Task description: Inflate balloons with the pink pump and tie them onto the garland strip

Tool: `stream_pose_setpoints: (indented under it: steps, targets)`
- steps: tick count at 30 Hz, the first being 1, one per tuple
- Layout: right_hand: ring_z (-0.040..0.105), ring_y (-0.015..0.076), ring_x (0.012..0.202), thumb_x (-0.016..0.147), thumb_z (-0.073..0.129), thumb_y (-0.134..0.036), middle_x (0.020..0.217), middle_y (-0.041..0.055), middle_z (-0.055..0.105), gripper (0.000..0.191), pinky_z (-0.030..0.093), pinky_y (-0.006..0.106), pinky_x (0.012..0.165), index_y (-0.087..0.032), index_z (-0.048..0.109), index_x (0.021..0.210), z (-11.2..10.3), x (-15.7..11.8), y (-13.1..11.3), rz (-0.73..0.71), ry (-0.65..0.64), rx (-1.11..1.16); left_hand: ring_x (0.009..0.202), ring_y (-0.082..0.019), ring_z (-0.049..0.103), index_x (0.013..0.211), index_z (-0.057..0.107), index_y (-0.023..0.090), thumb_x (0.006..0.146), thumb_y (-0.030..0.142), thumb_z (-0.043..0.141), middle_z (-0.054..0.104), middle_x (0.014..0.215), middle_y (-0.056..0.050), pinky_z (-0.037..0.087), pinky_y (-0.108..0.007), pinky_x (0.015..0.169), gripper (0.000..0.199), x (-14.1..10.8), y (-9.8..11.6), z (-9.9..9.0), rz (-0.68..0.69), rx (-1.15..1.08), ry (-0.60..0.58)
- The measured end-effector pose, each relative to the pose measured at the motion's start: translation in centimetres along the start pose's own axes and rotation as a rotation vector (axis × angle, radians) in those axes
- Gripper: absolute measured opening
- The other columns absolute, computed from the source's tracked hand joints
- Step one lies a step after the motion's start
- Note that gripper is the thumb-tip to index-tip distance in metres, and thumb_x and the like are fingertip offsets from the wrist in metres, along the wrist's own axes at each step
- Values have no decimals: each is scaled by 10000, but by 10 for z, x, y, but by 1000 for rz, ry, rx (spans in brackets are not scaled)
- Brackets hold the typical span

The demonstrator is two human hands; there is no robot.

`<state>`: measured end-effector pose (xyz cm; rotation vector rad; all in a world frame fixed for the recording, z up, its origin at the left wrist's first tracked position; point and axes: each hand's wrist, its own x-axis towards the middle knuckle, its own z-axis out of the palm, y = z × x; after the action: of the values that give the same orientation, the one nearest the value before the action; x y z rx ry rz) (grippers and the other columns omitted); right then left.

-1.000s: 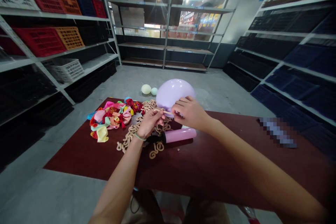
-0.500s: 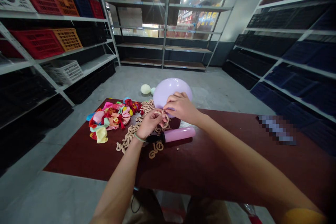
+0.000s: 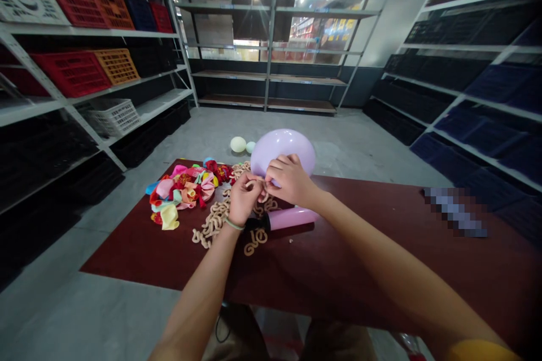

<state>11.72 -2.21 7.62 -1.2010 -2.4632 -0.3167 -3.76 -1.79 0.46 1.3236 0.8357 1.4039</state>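
Note:
A large inflated lilac balloon point(image 3: 283, 144) sits beyond my hands, its neck end turned toward me. My right hand point(image 3: 292, 181) is closed in a pinch at that neck, fingers against the balloon's near side. Close beside it, my left hand point(image 3: 243, 202) pinches a tan curly strand at the same spot; the exact contact is hidden by the fingers. A heap of similar tan curly strands point(image 3: 215, 219) lies under and left of my hands. Below them rests a pink hand pump point(image 3: 292, 218) with a black end, partly behind my left wrist.
Uninflated colourful balloons point(image 3: 184, 189) are piled on the dark red table point(image 3: 322, 271), left of the strands. A blurred flat object point(image 3: 455, 211) lies at the right. Two small pale balloons point(image 3: 237, 144) are on the floor beyond. Shelves with crates point(image 3: 71, 73) surround the area.
Both hands stay at the balloon's neck, with the fingers drawn closer together and the tan strand less visible. The whole view has shifted slightly.

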Motion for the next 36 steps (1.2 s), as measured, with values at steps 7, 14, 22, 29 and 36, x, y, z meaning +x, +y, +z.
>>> stream_pose_setpoints:
  steps: [7, 14, 22, 29, 36]
  targets:
    - [495, 213, 920, 885, 507, -275, 847, 21, 654, 173, 229, 380, 846, -225, 598, 746, 6, -4, -9, 44, 69, -9, 488, -91, 521, 907, 593, 191, 865, 351, 592, 591, 617, 45, 413, -208, 506, 166, -2, -12, -4, 118, 191, 120]
    - [511, 209, 977, 939, 518, -371, 980, 12, 674, 198, 250, 366, 854, -258, 680, 926, -7, -16, -2, 141, 125, 96, 520, -101, 522, 947, 635, 189, 888, 380, 585, 603, 667, 24, 425, -213, 541, 206, -4, -17, -5, 182, 256, 104]
    - [509, 217, 954, 917, 570, -386, 949, 11, 686, 191, 227, 359, 799, -273, 721, 885, 2, -17, -1, 209, 67, 202, 596, -114, 579, 924, 685, 197, 861, 373, 629, 671, 751, -5, 451, -211, 608, 195, -6, -17, -6, 206, 363, 113]
    - [535, 208, 921, 891, 597, -335, 856, 1, 686, 185, 229, 354, 800, -236, 689, 765, 2, -17, 0, 268, 70, 256, 584, -129, 590, 939, 734, 205, 863, 368, 628, 699, 756, -24, 469, -231, 613, 208, -6, -16, -7, 205, 385, 76]
    - [533, 209, 906, 917, 532, -296, 885, 13, 670, 197, 248, 355, 797, -224, 649, 776, -6, -21, -2, 211, 94, 160, 561, -124, 572, 966, 757, 204, 851, 386, 651, 710, 770, -26, 465, -237, 582, 240, -3, -12, -5, 186, 313, 81]
